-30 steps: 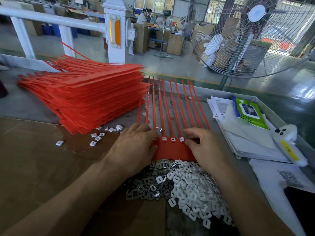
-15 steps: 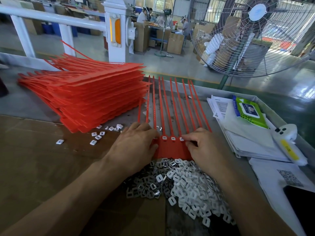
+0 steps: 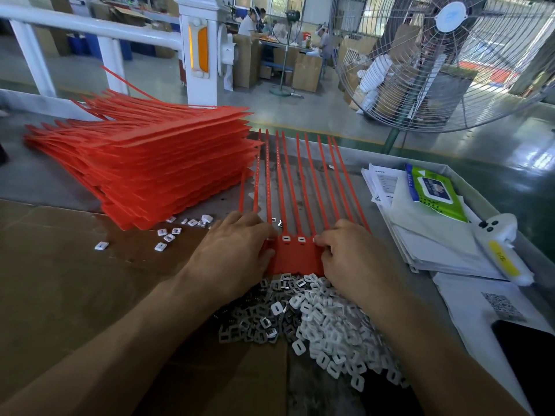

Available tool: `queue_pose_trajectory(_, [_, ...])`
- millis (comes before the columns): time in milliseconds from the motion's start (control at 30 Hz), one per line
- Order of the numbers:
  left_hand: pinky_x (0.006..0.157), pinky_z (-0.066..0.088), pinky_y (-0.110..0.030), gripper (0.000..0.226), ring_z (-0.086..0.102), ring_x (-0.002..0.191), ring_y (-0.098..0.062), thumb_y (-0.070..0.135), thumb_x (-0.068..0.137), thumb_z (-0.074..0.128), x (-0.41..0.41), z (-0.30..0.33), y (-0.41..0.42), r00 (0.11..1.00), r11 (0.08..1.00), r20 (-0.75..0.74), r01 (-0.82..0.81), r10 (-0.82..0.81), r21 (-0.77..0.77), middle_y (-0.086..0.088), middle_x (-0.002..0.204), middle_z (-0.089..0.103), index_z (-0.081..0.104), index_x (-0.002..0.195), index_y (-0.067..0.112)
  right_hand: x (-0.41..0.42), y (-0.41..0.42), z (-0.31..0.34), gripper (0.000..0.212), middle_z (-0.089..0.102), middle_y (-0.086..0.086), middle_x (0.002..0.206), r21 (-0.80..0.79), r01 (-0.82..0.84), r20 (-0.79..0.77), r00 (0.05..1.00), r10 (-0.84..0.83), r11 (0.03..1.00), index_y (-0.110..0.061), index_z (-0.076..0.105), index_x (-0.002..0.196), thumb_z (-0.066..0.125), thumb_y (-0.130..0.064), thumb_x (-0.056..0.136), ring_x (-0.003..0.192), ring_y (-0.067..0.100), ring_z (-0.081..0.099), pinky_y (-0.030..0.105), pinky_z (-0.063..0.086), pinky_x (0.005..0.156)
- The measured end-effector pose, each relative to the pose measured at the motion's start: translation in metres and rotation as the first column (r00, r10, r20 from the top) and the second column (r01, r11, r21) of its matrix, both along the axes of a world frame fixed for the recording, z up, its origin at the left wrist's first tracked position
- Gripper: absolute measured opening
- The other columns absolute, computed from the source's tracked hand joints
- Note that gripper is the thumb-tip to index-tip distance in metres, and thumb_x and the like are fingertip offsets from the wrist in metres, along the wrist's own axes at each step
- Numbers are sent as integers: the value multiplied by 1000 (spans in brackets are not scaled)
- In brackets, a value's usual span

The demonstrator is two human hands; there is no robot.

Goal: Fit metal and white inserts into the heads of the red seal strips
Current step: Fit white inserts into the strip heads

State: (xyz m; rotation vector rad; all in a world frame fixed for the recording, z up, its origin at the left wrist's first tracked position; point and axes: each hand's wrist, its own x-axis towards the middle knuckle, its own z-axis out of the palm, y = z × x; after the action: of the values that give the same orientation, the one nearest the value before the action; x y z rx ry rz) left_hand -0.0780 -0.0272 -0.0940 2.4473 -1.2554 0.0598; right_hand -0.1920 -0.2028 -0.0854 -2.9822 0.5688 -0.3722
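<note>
Starting nearest you: mixed pile of white inserts (image 3: 327,334) and metal inserts (image 3: 249,328) on the bench (image 3: 45,181), just below both hands. Your left hand (image 3: 231,259) lies flat on the left side of the red seal strips (image 3: 295,256), fingers relaxed, thumb at the head edge. Your right hand (image 3: 354,259) has its fingers curled at the right end of the head row, tips pressing there; can't tell if they pinch an insert. Two heads between the hands show white inserts seated. Strip tails fan away from you. Stack of red strips (image 3: 150,163) far left, loose inserts (image 3: 168,235) beside it. Papers (image 3: 426,235) on the right.
</note>
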Motion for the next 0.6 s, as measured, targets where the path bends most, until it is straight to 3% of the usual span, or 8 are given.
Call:
queue_pose_trajectory(200, [115,31,-39,38,37,132,-12,41,102,51,0,2,1,1000,1000,-8,0,0,8,14,138,50,51,140,39,2,4,1,31,54,-6,98,-6,24,-11,1000,-24,1000,-24,76,114,52,-14,98,93,16,55,25,33,60])
queue_pose_trajectory(467, [116,30,-40,39,37,131,-12,42,101,51,-1,2,2,1000,1000,-7,0,0,5,14,137,50,51,140,39,-9,0,-4,31,64,-5,114,140,-22,103,995,8,990,-24,71,128,57,-20,100,109,15,59,30,50,92])
queue_pose_trajectory(600, [115,30,-38,39,36,132,-12,42,102,50,-1,0,1,1000,1000,8,0,0,6,14,137,49,50,140,39,-10,-3,-1,33,64,-6,119,199,-37,110,994,15,979,-30,65,133,57,-23,101,112,12,58,30,48,94])
